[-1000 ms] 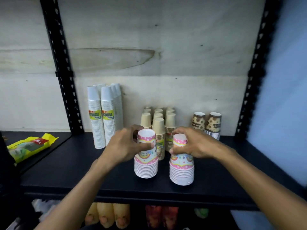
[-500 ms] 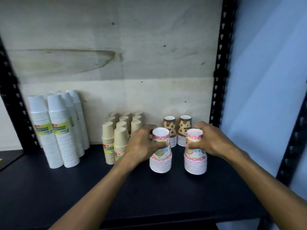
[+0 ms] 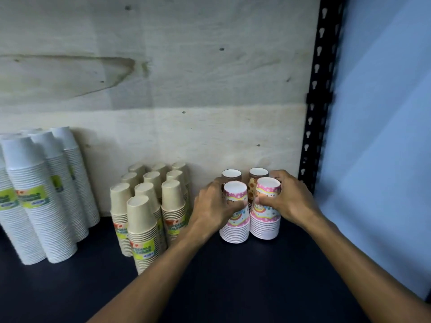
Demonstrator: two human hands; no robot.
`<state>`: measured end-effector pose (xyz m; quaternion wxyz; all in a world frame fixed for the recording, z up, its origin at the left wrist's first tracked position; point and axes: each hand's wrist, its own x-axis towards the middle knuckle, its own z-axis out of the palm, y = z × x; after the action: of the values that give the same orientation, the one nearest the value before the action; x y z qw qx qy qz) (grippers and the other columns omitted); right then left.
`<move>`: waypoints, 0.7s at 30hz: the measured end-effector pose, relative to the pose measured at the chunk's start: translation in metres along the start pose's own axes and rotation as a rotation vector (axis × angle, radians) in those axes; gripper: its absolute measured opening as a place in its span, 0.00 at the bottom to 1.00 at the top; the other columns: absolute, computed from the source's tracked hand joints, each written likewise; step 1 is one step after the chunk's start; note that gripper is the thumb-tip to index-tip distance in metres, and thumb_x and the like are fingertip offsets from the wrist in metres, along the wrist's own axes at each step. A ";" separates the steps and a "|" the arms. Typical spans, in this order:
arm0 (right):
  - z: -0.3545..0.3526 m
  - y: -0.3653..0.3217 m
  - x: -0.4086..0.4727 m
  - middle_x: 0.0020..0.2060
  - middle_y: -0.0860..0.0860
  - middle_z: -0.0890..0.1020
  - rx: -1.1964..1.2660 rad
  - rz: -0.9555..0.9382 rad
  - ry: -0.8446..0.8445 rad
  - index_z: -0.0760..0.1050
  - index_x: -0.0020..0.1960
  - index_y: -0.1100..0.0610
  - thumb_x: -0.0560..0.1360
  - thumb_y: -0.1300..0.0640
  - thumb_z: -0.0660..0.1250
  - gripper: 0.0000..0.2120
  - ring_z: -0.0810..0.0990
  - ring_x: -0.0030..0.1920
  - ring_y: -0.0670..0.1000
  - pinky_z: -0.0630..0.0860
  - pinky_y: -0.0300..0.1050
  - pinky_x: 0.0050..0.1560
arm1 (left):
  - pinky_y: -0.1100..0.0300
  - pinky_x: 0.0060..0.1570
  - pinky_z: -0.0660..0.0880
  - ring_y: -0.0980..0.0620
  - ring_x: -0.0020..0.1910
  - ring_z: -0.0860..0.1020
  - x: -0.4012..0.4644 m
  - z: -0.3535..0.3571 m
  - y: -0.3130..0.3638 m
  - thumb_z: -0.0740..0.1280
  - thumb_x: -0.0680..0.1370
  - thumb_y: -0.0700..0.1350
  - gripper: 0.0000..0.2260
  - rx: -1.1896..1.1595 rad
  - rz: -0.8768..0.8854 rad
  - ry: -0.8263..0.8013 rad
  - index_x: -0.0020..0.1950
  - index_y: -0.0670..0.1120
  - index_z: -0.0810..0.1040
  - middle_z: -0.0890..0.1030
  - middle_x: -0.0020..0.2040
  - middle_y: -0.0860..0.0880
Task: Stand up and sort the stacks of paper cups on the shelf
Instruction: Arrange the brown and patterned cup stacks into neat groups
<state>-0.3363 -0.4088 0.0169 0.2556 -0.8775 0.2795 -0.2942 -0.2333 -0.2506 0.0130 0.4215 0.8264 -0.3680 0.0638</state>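
Since 0.5 s ago: both pink stacks pushed back, now touching, just before brown stacks (image 3: 233, 177) | left hand (image 3: 213, 206) wraps left pink stack (image 3: 235, 220) | right hand (image 3: 290, 199) wraps right pink stack (image 3: 265, 217) | centre-right on shelf (image 3: 233, 287)

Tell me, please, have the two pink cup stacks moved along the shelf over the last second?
Yes. The pink cup stacks, one in each hand, moved back and rightward: they were level with the tan stacks, and now stand directly in front of the brown patterned cups.
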 end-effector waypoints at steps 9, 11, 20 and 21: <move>0.008 0.005 -0.002 0.58 0.47 0.81 0.009 -0.004 0.007 0.72 0.65 0.50 0.61 0.45 0.80 0.35 0.80 0.56 0.50 0.78 0.50 0.55 | 0.55 0.54 0.79 0.52 0.53 0.82 0.000 0.007 -0.009 0.77 0.69 0.53 0.26 -0.032 0.008 0.007 0.65 0.51 0.75 0.82 0.58 0.52; 0.007 0.008 -0.008 0.57 0.47 0.81 0.019 0.010 -0.027 0.71 0.64 0.49 0.61 0.46 0.80 0.35 0.80 0.55 0.50 0.78 0.50 0.55 | 0.58 0.54 0.78 0.53 0.54 0.81 -0.005 0.009 -0.013 0.78 0.67 0.50 0.30 -0.054 0.028 -0.018 0.67 0.51 0.72 0.82 0.59 0.52; 0.020 0.039 -0.040 0.63 0.48 0.79 0.035 0.157 -0.218 0.67 0.71 0.52 0.66 0.51 0.79 0.37 0.79 0.59 0.50 0.76 0.48 0.59 | 0.52 0.61 0.76 0.51 0.60 0.79 -0.034 0.033 -0.052 0.79 0.63 0.55 0.39 0.019 -0.126 -0.210 0.70 0.51 0.68 0.79 0.65 0.52; 0.021 0.041 -0.040 0.64 0.48 0.79 0.041 0.163 -0.226 0.68 0.71 0.52 0.66 0.51 0.79 0.36 0.80 0.58 0.50 0.76 0.48 0.60 | 0.52 0.61 0.76 0.50 0.61 0.79 -0.034 0.035 -0.054 0.78 0.64 0.55 0.38 0.030 -0.131 -0.212 0.71 0.51 0.68 0.79 0.65 0.51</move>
<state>-0.3633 -0.4067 -0.0376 0.3265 -0.8740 0.3132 -0.1773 -0.2296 -0.2374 -0.0582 0.3709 0.8571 -0.3546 -0.0460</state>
